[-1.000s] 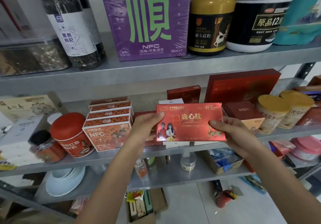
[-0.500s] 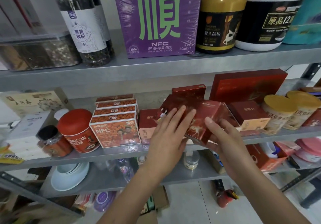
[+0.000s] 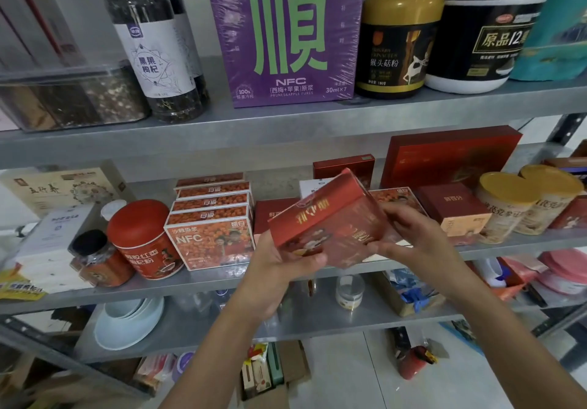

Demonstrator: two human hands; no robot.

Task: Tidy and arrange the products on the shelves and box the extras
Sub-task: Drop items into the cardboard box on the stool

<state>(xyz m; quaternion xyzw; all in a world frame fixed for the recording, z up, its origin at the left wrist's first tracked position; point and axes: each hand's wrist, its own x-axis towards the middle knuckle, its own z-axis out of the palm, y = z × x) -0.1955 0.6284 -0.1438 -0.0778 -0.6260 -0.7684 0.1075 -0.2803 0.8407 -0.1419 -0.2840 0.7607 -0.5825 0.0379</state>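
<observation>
On the middle shelf (image 3: 190, 284), a bare gap lies far back between the orange boxes (image 3: 211, 237) left and the upright dark red box (image 3: 344, 170), while 2 yellow-lidded jars (image 3: 505, 208) crowd the right.

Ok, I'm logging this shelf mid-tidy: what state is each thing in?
Red box: tilted, held in both hands.
Left hand: grips its lower left corner.
Right hand: holds its right end.
Orange NFC boxes: lined up front to back, middle shelf.
Red-lidded tin: upright, lid on.
Purple box: upright, top shelf.
</observation>
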